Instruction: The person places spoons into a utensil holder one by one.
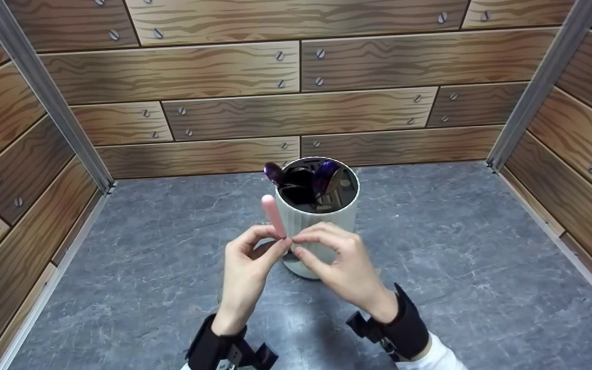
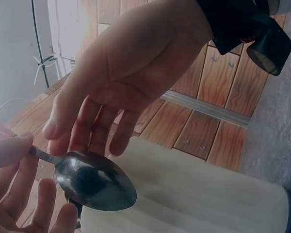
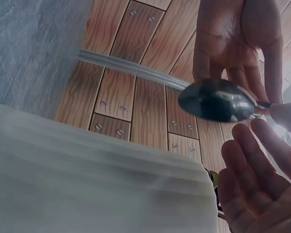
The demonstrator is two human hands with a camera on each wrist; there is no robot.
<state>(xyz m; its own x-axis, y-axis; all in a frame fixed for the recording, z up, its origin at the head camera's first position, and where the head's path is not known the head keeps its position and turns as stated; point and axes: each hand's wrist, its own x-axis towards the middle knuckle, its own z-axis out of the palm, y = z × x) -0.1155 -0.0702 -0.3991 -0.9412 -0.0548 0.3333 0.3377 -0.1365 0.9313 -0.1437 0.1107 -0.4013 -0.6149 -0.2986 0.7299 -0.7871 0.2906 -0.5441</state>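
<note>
Spoon (image 1: 274, 217) with pink handle not yet in the white ribbed holder (image 1: 316, 226); several dark spoons (image 1: 303, 180) already stand inside, so sorting looks partly done. Left hand (image 1: 247, 272) and right hand (image 1: 339, 267) meet just before the holder above the bench (image 1: 455, 267), both pinching the spoon's neck, handle upward, bowl (image 2: 94, 182) down.

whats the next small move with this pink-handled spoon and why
Probably lift the spoon over the white ribbed holder and lower it in: both hands pinch it just in front of the holder, which already stands open-topped with other utensils inside.
</note>
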